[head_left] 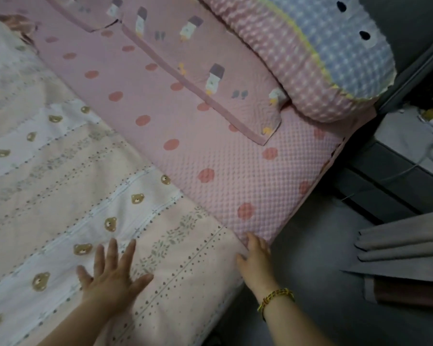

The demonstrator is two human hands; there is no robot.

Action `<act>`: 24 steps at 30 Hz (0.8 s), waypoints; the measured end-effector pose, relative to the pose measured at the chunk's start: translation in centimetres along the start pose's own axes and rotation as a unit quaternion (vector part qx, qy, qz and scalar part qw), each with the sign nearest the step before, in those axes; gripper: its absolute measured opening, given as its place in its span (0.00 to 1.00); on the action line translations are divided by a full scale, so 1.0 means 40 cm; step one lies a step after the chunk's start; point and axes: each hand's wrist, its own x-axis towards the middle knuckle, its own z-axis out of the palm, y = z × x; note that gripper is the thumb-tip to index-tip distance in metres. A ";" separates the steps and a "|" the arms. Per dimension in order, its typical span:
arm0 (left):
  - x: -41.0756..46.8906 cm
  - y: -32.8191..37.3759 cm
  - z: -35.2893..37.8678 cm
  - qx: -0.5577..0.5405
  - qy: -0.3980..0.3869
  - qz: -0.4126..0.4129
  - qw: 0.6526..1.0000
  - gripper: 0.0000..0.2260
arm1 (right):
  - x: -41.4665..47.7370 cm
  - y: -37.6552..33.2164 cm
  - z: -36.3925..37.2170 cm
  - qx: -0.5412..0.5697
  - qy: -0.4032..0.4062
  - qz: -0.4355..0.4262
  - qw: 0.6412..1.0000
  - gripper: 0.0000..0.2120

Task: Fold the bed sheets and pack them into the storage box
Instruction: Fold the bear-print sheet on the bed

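A pale sheet [68, 196] with bear heads, small hearts and leaf stripes lies spread over the near part of the bed. My left hand [113, 273] rests flat on it, palm down, fingers spread. My right hand [256, 260], with a yellow bracelet on its wrist, sits at the sheet's right corner by the bed's edge, fingers curled over the hem; whether it pinches the cloth is unclear. No storage box is in view.
A pink dotted bed cover [210, 156] lies beyond the sheet, with a pink duck-print pillow [185, 58] and a checked pink-and-blue cushion [318, 53] on it. On the right are grey floor [318, 245], a dark drawer unit [390, 171] and grey curtain folds [405, 243].
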 end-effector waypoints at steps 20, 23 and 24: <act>-0.163 0.218 -0.102 -0.514 0.034 -0.021 0.857 0.17 | -0.230 -0.055 0.027 -0.017 -0.058 -0.203 0.977 0.07; -0.167 0.231 -0.114 -0.628 0.015 -0.095 0.772 0.07 | -0.276 -0.061 0.056 -0.013 -0.058 -0.203 0.977 0.10; -0.167 0.218 -0.111 -0.649 0.011 -0.108 0.753 0.08 | -0.288 -0.063 0.062 -0.006 -0.053 -0.196 0.979 0.10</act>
